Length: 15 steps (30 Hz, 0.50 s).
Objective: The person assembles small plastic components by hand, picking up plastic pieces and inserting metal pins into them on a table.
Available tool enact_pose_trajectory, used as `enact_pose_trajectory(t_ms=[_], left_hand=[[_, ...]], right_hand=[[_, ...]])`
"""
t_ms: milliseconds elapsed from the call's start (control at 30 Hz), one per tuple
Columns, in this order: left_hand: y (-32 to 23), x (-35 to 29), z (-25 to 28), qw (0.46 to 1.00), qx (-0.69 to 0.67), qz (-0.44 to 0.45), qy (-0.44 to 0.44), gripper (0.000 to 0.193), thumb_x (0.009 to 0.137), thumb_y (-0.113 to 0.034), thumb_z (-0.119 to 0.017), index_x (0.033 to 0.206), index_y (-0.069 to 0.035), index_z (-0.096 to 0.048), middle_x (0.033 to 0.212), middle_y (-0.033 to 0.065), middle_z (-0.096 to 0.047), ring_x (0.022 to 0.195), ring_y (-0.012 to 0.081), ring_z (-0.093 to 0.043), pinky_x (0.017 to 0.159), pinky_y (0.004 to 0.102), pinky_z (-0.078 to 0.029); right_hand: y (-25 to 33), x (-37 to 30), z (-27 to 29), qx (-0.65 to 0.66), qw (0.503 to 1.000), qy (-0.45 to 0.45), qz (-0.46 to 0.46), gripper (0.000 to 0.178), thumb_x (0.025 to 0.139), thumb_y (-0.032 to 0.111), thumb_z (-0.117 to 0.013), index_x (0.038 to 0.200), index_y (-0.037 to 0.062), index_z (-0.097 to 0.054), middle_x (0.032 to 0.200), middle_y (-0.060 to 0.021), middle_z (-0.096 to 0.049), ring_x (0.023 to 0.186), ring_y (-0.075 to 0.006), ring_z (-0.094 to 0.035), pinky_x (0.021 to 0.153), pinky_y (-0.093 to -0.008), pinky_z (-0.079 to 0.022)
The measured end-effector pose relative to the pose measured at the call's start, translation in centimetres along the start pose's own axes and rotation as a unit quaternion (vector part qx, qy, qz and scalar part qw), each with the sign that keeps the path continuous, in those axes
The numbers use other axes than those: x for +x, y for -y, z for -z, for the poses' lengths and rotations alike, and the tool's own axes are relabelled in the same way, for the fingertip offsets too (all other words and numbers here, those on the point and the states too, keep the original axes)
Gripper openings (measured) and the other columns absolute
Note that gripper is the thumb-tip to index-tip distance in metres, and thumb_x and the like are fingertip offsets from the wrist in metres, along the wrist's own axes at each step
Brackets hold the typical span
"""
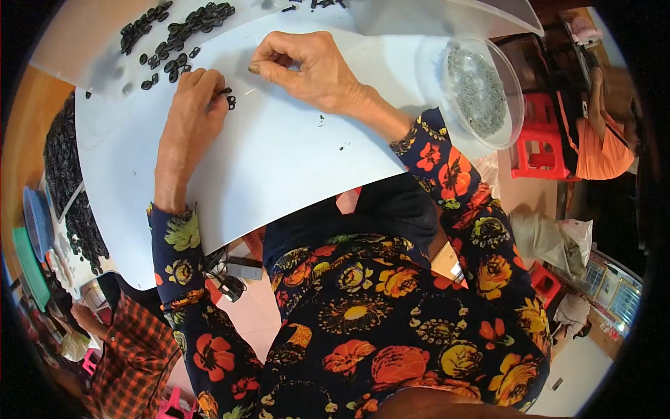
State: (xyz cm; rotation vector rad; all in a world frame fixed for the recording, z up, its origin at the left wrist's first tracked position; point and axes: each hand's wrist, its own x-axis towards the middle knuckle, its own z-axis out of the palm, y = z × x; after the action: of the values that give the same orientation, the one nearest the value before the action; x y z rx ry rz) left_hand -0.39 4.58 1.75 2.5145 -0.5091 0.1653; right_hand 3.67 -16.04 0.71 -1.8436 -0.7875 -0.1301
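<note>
Over the white tabletop, my left hand is closed, its fingers curled around a small black part that sticks out beside the fingertips. It looks like plastic with a hole in it; the rest is hidden by my fingers. To the right, my right hand makes a pinch, thumb against forefinger. Whatever sits between those fingertips is too small to make out. Just beyond my left hand lie loose black parts of a similar kind, trailing up to a denser pile.
A clear round bowl of thin silvery pieces stands right. More black pieces are heaped at the left edge beside blue and green baskets. A co-worker in a checked shirt sits lower left; another person in orange is far right, near red stools.
</note>
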Motion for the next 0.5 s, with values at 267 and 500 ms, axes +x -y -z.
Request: enact_pose_trajectory(t_ms=[267,500], left_hand=[[-1.9,-0.2,-0.5,0.875,-0.447,0.168,-0.079,0.018,0.09,-0.012,-0.057,0.099,0.002,-0.063,0.084,0.0063,-0.066,0.073,0.0085,-0.051,0.072,0.0243,-0.042],[-3.6,-0.1,-2.4,0.839,-0.512,0.166,-0.08,0.019,0.091,-0.015,-0.056,0.098,0.001,-0.063,0.08,0.0053,-0.065,0.073,0.0088,-0.051,0.071,0.0234,-0.041]], right_hand=[[0.6,-0.1,0.1,0.087,0.996,-0.031,-0.013,0.012,0.082,0.01,-0.067,0.087,-0.0002,-0.065,0.071,-0.0016,-0.062,0.066,-0.0075,-0.055,0.065,-0.024,-0.047],[0.8,-0.3,0.4,0.078,0.995,0.005,-0.065,0.011,0.081,0.008,-0.066,0.089,0.0001,-0.065,0.072,-0.0019,-0.062,0.067,-0.0068,-0.054,0.064,-0.0231,-0.046]])
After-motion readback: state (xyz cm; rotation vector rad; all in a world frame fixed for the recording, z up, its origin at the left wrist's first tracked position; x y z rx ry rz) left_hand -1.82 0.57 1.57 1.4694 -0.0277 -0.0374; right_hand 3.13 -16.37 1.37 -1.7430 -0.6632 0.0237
